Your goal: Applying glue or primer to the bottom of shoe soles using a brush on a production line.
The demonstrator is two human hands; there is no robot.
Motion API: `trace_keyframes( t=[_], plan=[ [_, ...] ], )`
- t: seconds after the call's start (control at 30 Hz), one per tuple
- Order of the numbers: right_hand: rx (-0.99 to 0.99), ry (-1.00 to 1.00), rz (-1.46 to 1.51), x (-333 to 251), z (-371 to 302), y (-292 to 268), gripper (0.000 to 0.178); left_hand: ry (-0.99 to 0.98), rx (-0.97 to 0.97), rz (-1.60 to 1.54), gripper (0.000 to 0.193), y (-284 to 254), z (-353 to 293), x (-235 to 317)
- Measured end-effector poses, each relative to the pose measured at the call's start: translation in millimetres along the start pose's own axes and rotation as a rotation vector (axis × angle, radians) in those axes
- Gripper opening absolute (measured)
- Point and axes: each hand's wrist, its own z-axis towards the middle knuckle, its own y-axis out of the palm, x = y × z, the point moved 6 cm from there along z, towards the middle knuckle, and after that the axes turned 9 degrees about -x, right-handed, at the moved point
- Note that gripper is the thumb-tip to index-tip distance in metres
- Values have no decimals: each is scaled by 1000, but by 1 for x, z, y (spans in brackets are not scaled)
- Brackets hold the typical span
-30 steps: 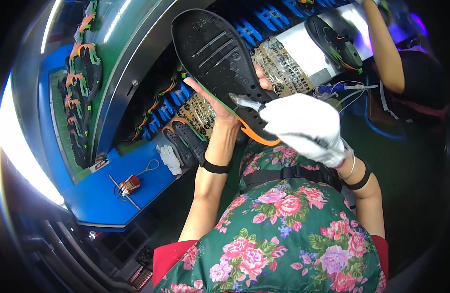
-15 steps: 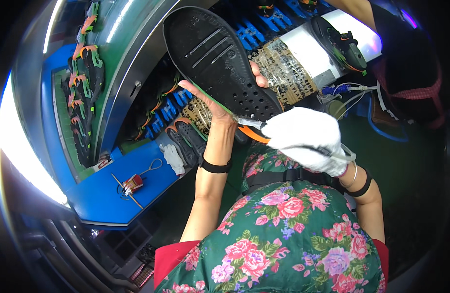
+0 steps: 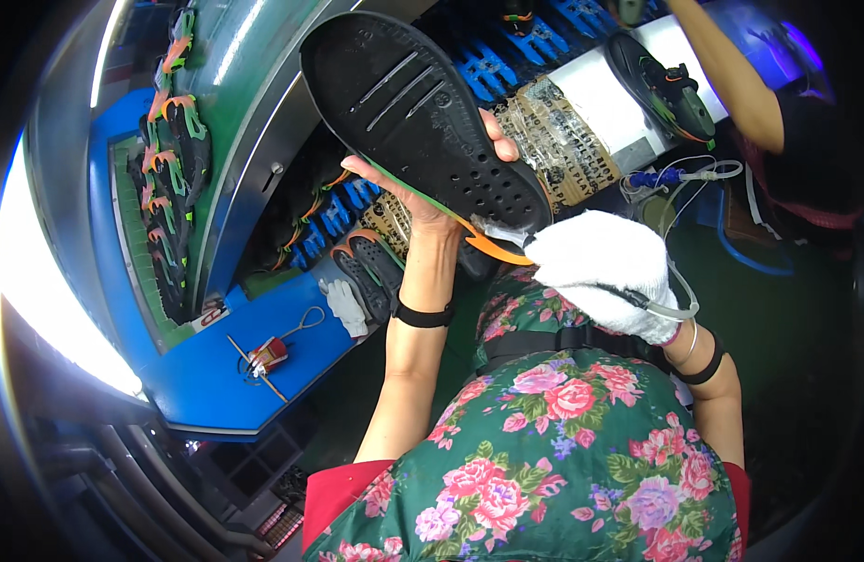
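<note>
My bare left hand (image 3: 429, 199) grips a large black shoe sole (image 3: 418, 122), its thumb and fingers on opposite edges. The sole has long slits toward the far end and rows of small holes toward the near end. An orange and green strip (image 3: 493, 245) runs along its lower edge. My right hand (image 3: 601, 272), in a white knit glove, is closed around a slim brush-like tool. That tool's pale, wet-looking tip (image 3: 502, 230) touches the sole's near end; its handle is hidden by the glove. A thin tube (image 3: 690, 298) runs along the glove and wrist.
A blue table (image 3: 207, 393) at left bears a red-wrapped item (image 3: 267, 356) with sticks and a white glove (image 3: 344, 307). Perforated shoes (image 3: 376, 258) stand beside it. Beyond are a taped line (image 3: 558, 140), a dark shoe (image 3: 652, 89), and another person's forearm (image 3: 732, 75). Shoes hang at left (image 3: 174, 178).
The tool's tip has shifted slightly right along the sole's near end, with my gloved hand moving right and down. The other person's forearm has come further into view.
</note>
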Motion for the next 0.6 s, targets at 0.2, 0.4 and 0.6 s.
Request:
trace_keyframes(
  t=[0.2,0.4,0.6],
  plan=[
    [3,15,70,8,-1,-9,11,7,-13,5,127,-1,6,-1],
    [12,15,14,10,-3,-12,15,-70,-21,16,130,-8,4,-1],
    [-118,-89,-76,-1,-6,-2,24,-68,-49,66,127,-11,11,-5]
  ],
)
